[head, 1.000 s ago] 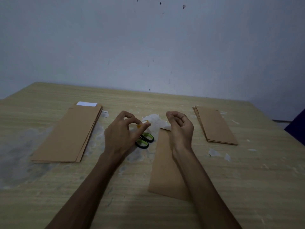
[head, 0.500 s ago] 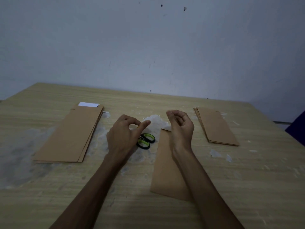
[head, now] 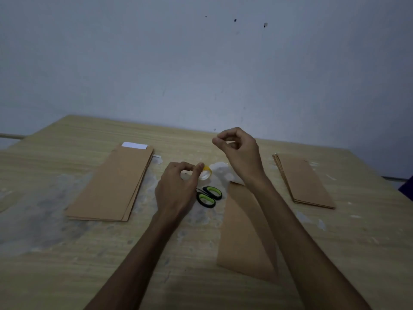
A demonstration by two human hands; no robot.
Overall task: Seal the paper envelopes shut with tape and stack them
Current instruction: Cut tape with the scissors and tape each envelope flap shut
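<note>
— Envelope placement: where is the one being worked on?

— Flat on the table, right of middle, running from the near edge toward the far one, partly under the right forearm. A bigger stack lies toward the left side, with a white slip showing at its far end. A smaller stack sits toward the right edge.

— And the hands?

— Left hand is low over the table's middle, fingers curled, pinching a small yellow tape roll. Right hand is raised above it, thumb and forefinger pressed together; whether a strip of tape is between them I cannot tell.

— Anything else nearby?

— Scissors with green-lined black handles, just right of the left hand, and crumpled white scraps beyond them.

— The surface and room?

— Pale wood-grain top, smudged grey on the left, flecked with white bits on the right. Behind it a bare, dim bluish wall with a few dark marks.
</note>
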